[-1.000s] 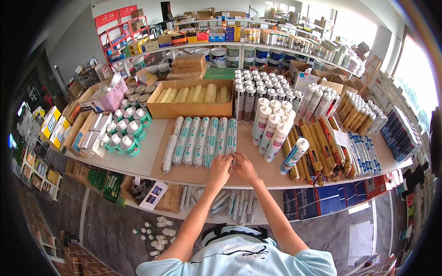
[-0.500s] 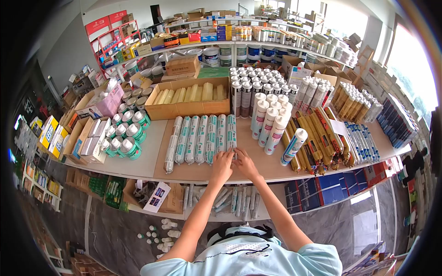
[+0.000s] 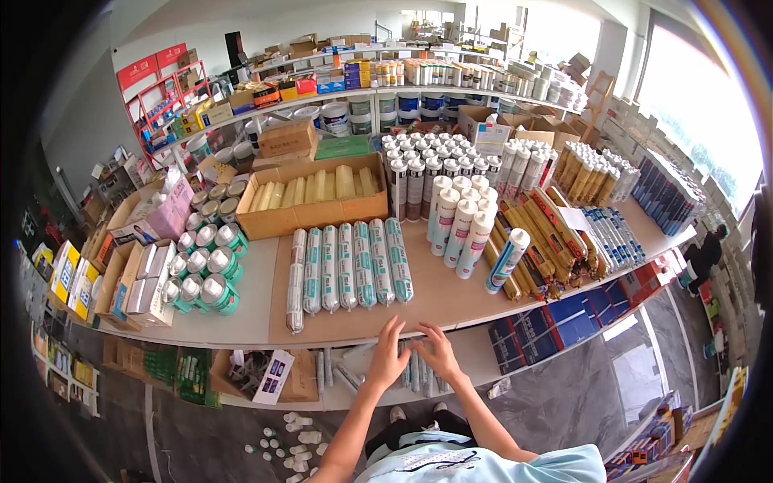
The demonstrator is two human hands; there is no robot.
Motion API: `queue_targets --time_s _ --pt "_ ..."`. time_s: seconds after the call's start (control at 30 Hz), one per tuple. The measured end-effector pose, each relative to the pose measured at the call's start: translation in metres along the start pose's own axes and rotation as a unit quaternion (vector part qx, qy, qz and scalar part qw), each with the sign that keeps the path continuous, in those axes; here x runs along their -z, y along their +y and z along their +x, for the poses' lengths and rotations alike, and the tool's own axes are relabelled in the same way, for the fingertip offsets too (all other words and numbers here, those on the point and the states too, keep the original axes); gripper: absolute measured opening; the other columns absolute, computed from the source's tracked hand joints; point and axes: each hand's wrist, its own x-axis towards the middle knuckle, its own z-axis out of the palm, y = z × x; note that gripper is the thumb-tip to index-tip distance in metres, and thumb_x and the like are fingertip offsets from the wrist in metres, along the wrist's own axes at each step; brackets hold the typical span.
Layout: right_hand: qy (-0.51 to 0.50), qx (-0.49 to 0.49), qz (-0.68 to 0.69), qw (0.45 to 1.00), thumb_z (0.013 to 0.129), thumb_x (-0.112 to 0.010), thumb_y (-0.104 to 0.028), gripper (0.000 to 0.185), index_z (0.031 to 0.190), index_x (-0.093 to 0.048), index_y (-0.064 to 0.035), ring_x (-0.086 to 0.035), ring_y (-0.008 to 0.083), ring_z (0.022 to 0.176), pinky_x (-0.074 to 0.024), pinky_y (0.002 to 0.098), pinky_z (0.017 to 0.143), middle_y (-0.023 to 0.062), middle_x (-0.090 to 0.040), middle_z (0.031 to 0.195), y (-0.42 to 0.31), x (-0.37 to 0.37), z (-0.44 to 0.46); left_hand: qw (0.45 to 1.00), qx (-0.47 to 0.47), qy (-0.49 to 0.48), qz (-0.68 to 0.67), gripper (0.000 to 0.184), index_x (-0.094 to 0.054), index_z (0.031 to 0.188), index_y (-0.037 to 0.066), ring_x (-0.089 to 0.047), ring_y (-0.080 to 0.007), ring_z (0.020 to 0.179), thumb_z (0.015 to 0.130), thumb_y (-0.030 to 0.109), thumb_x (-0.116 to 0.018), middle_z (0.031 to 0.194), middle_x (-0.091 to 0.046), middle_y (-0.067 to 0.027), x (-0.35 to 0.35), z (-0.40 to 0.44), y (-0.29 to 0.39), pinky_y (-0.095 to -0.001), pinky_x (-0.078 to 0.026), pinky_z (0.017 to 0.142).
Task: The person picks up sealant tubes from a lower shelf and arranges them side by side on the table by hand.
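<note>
Change: left hand (image 3: 390, 354) and right hand (image 3: 436, 352) are now off the tubes (image 3: 346, 266), pulled back to the table (image 3: 455, 310) near edge. Both empty, fingers loosely curled and apart. Tubes lie side by side on the table, in front of the carton (image 3: 322, 216), rightmost slightly angled. Reads like placing that one is done.

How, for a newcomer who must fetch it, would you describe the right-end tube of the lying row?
On the long table, find the open cardboard box of yellowish pieces. In front lies a row of white-and-teal tubes; take the rightmost tube. Unlike the rest, it has no row-mate on its right; upright cartridges stand beyond.
</note>
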Motion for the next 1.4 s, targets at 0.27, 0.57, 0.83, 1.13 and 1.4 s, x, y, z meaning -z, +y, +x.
queue_targets --time_s 0.27,0.57,0.83,1.13,1.4 --pt "-0.057 -0.037 0.004 0.998 0.089 -0.06 -0.015 0.038 0.124 -0.054 -0.0031 -0.061 0.0299 0.098 -0.0507 0.0359 0.079 0.0148 -0.059 0.111 0.005 -0.021 -0.052 0.999 0.041 -0.011 0.006 0.051 -0.047 0.126 0.003 -0.042 -0.0386 0.126 0.079 -0.001 -0.064 0.135 -0.044 -0.019 0.013 -0.074 -0.005 -0.0427 -0.038 0.104" --pt "-0.079 -0.009 -0.093 0.992 0.087 -0.062 -0.016 0.041 0.124 -0.051 -0.0018 -0.056 0.0339 0.107 -0.0454 0.0397 0.089 0.0186 -0.057 0.111 0.006 -0.006 -0.118 0.996 0.054 -0.056 0.034 0.041 -0.052 0.121 0.003 -0.042 -0.0395 0.126 0.08 -0.001 -0.06 0.133 -0.045 -0.0211 0.015 -0.124 0.012 -0.043 -0.038 0.104" --pt "-0.032 -0.113 -0.064 0.991 0.086 -0.063 -0.016 0.04 0.122 -0.049 -0.0033 -0.055 0.04 0.104 -0.0461 0.0424 0.086 0.0204 -0.056 0.112 0.011 -0.004 -0.221 0.992 0.036 -0.117 0.034 0.039 -0.053 0.119 0.005 -0.042 -0.0386 0.126 0.082 0.004 -0.063 0.135 -0.044 -0.0192 -0.001 -0.16 0.073 -0.0427 -0.037 0.105" --pt "-0.093 -0.186 0.029 0.978 0.087 -0.062 -0.015 0.039 0.121 -0.05 -0.0023 -0.054 0.0395 0.109 -0.0454 0.0418 0.091 0.0208 -0.056 0.115 0.025 -0.036 -0.286 0.98 0.134 -0.145 -0.001 0.038 -0.053 0.117 0.005 -0.044 -0.0398 0.123 0.08 0.003 -0.062 0.13 -0.047 -0.0209 -0.021 -0.257 0.06 -0.0448 -0.037 0.105" --pt "-0.058 -0.243 0.066 0.966 0.087 -0.059 -0.011 0.034 0.12 -0.053 -0.0028 -0.059 0.0335 0.107 -0.0502 0.0394 0.084 0.0174 -0.058 0.115 0.067 -0.043 -0.291 0.961 0.17 -0.215 0.025 0.038 -0.054 0.118 0.005 -0.044 -0.0381 0.125 0.081 0.004 -0.064 0.133 -0.047 -0.0187 -0.038 -0.255 0.025 -0.0436 -0.038 0.105"
